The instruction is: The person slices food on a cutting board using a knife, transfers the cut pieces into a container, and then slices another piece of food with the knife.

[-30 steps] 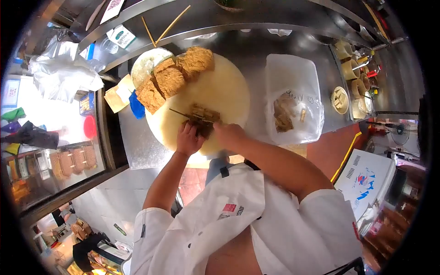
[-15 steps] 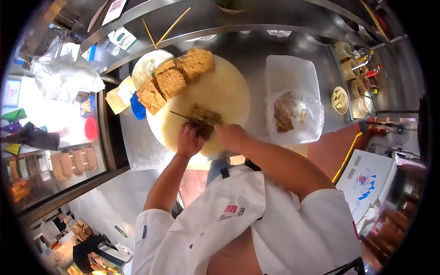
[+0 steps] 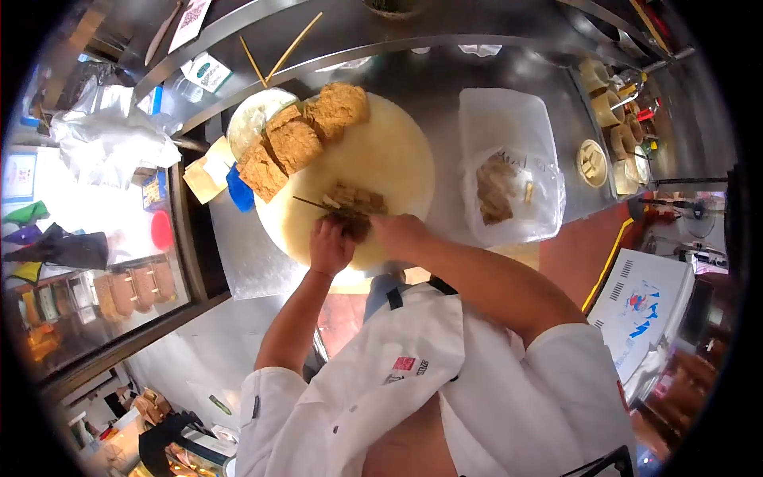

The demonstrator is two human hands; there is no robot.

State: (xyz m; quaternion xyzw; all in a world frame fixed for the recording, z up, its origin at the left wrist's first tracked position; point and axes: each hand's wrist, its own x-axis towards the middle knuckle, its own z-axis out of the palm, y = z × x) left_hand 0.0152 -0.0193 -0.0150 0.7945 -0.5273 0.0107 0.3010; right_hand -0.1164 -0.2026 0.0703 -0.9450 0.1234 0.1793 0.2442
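Observation:
On the round, pale cutting board [image 3: 397, 143], my right hand [image 3: 397, 236] is closed around the handle of a knife [image 3: 314, 203]. Its blade, seen nearly edge-on, points left across the board. My left hand [image 3: 331, 248] has its fingers bent down on a brown piece of food [image 3: 358, 230], close against the near side of the blade. Cut brown slices [image 3: 355, 197] lie in a small heap just beyond the knife. Several large, rough brown food blocks [image 3: 294, 145] sit at the board's far left, away from both hands.
A clear plastic tub [image 3: 517, 119] holding brown slices stands right of the board. Beyond it are a small bowl of pale pieces [image 3: 591, 163] and several containers [image 3: 624, 135]. A white bowl [image 3: 253, 111] and blue cloth-like item [image 3: 239, 189] adjoin the blocks. A metal shelf [image 3: 381, 49] crosses the back.
The view has shifted slightly. Both hands stay almost in the same place, with the knife still at the brown piece.

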